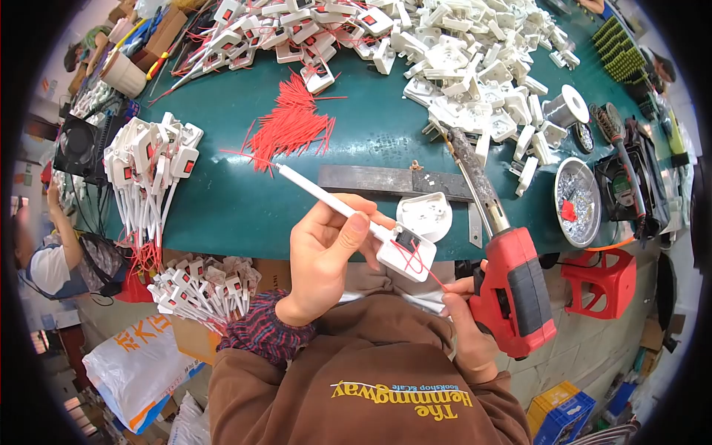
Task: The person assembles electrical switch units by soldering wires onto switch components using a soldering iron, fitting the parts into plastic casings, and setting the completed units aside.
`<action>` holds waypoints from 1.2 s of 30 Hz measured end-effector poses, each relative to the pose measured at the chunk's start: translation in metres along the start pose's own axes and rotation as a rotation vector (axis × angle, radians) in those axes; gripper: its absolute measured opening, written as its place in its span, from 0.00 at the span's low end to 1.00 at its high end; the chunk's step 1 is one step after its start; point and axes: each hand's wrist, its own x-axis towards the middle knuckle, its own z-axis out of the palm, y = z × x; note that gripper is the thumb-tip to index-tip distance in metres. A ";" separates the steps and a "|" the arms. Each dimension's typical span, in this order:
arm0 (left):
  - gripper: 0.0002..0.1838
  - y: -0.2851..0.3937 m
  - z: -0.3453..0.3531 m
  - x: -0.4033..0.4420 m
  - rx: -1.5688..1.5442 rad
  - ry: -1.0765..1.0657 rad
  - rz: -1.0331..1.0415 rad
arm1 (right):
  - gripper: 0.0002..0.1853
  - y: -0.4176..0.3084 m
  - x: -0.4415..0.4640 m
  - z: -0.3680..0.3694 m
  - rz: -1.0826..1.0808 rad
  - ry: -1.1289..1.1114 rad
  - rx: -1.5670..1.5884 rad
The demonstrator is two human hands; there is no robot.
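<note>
My left hand (322,252) is closed around a white plastic handle piece (315,194), a narrow tube ending in a flat, open box with a dark part inside. Red wires stick out of the tube's tip and loop over the box. Thumb and finger of my right hand (471,326) pinch the end of a red wire (436,280) coming from that box. The same hand also holds a red and black soldering gun (515,297), its long tip pointing up the table. Just beyond the box lies a round-edged white plastic shell (425,216).
Behind my hands are a dark metal bar (363,178) and a heap of cut red wires (293,122). White housings (475,67) pile up at the back. Bundled handles (152,159) lie left; a metal bowl (578,202) and solder spool (566,107) stand right.
</note>
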 end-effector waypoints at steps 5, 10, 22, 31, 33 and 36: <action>0.12 -0.001 0.000 -0.005 -0.015 -0.098 -0.063 | 0.29 0.018 0.004 -0.003 -0.223 -0.028 -0.183; 0.11 -0.008 0.006 -0.012 0.012 -0.147 -0.132 | 0.06 0.012 0.008 0.006 -0.113 0.100 -0.199; 0.12 -0.009 -0.001 -0.014 -0.060 -0.027 -0.022 | 0.06 0.007 0.003 -0.001 -0.073 0.054 -0.162; 0.12 -0.015 -0.006 -0.018 -0.092 -0.003 0.009 | 0.07 0.006 0.005 0.013 -0.053 0.077 -0.020; 0.12 -0.016 -0.007 -0.018 -0.097 0.014 0.014 | 0.07 0.002 0.005 0.011 0.005 0.081 0.002; 0.12 -0.016 -0.008 -0.019 -0.101 -0.012 -0.018 | 0.10 0.002 0.006 0.006 0.016 0.030 -0.120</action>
